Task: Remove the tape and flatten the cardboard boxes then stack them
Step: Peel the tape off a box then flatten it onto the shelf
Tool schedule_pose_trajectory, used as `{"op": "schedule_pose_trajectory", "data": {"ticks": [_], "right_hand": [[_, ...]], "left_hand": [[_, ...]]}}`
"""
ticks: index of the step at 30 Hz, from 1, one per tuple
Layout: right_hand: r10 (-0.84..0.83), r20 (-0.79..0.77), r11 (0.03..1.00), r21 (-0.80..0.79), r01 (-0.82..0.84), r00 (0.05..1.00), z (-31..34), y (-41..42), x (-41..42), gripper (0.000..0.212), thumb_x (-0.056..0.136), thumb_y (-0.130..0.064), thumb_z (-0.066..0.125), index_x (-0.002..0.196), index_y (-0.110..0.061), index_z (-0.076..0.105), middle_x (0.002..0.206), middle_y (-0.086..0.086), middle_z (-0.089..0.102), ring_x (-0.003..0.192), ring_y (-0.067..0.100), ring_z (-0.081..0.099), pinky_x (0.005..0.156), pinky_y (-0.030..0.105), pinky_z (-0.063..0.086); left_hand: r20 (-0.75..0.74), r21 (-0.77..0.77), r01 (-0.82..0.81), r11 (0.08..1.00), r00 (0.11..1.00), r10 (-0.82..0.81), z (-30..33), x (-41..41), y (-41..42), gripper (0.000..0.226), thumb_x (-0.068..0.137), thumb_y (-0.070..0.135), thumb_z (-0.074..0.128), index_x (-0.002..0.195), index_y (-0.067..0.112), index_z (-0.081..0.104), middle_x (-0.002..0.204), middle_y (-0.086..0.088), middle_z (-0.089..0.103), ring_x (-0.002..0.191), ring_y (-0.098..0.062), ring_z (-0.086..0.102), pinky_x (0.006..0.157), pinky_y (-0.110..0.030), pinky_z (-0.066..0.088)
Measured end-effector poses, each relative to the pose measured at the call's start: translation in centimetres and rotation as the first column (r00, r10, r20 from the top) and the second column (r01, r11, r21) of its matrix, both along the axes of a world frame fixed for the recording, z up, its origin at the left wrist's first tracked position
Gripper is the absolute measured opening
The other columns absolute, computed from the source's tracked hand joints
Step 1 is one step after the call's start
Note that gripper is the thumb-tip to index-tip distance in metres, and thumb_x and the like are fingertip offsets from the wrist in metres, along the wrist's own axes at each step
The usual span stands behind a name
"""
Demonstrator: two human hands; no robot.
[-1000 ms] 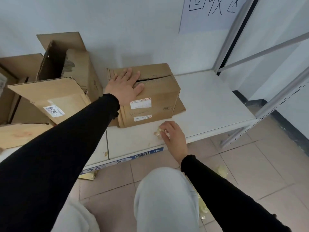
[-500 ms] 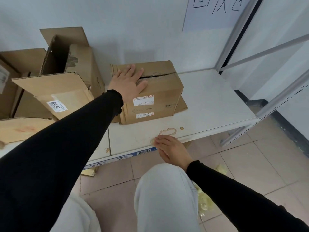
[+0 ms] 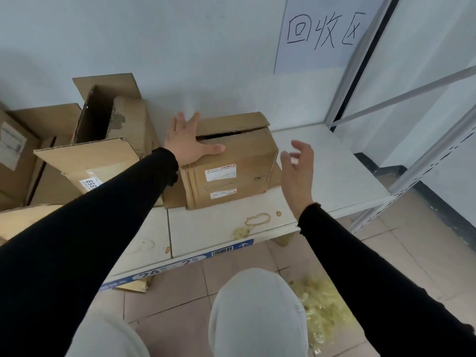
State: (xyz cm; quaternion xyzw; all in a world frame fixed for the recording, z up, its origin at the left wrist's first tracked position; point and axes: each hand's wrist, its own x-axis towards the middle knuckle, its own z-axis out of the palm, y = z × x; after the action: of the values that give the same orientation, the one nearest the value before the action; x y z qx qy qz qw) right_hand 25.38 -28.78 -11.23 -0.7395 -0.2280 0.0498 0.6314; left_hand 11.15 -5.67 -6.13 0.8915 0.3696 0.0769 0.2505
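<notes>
A small brown cardboard box (image 3: 239,163) with white labels stands on the white shelf (image 3: 334,166), its top flaps slightly parted. My left hand (image 3: 186,141) presses flat on the box's top left corner, fingers spread. My right hand (image 3: 298,166) hovers in the air just right of the box, fingers loosely bent, holding nothing. A small wad of yellowish tape (image 3: 240,232) lies on the shelf's front edge. A heap of removed tape (image 3: 322,307) lies on the floor by my knee.
Larger open cardboard boxes (image 3: 103,140) crowd the shelf's left side, one with flaps hanging forward. Metal shelf posts (image 3: 432,155) rise at the right. A handwritten paper sign (image 3: 324,32) hangs on the wall. Tiled floor lies below, with a cardboard scrap (image 3: 134,286) under the shelf.
My right hand dropped the tape piece near the shelf's front edge, then rose up and right to beside the box. My left hand stayed on the box top.
</notes>
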Motion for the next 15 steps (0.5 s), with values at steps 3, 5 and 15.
{"op": "schedule_pose_trajectory", "data": {"ticks": [3, 5, 15], "right_hand": [[0.123, -0.037, 0.983, -0.132, -0.127, 0.992, 3.7, 2.9, 1.1, 0.054, 0.103, -0.029, 0.052, 0.153, -0.020, 0.036, 0.152, -0.003, 0.040, 0.141, 0.016, 0.037, 0.114, 0.032, 0.034], [0.215, -0.051, 0.956, -0.193, -0.220, 0.975, 5.3, 4.7, 1.0, 0.056, 0.104, -0.028, 0.050, 0.156, -0.019, 0.032, 0.147, -0.005, 0.044, 0.140, 0.020, 0.040, 0.113, 0.034, 0.035], [0.064, -0.384, 0.924, 0.371, 0.091, 0.921, 4.3, 4.2, -1.6, 0.019, 0.100, -0.049, 0.049, 0.106, -0.041, 0.065, 0.086, -0.033, 0.062, 0.089, -0.014, 0.056, 0.094, 0.025, 0.039]], "left_hand": [[0.037, -0.091, -0.018, 0.996, 0.999, 0.021, 1.2, -0.3, 1.3, 0.115, 0.074, 0.078, 0.067, 0.162, 0.032, 0.007, 0.170, -0.007, -0.002, 0.155, -0.031, 0.002, 0.122, -0.053, 0.011], [0.057, -0.129, 0.000, 0.992, 0.998, 0.008, 1.6, -0.5, 2.2, 0.105, 0.081, 0.072, 0.065, 0.162, 0.028, 0.014, 0.169, -0.006, 0.014, 0.153, -0.029, 0.017, 0.121, -0.047, 0.019], [-0.019, -0.260, 0.131, 0.957, 0.990, -0.140, 3.0, -1.2, 3.8, 0.112, 0.066, 0.086, 0.062, 0.155, 0.023, 0.037, 0.154, 0.003, 0.042, 0.139, -0.023, 0.041, 0.116, -0.039, 0.032]]}}
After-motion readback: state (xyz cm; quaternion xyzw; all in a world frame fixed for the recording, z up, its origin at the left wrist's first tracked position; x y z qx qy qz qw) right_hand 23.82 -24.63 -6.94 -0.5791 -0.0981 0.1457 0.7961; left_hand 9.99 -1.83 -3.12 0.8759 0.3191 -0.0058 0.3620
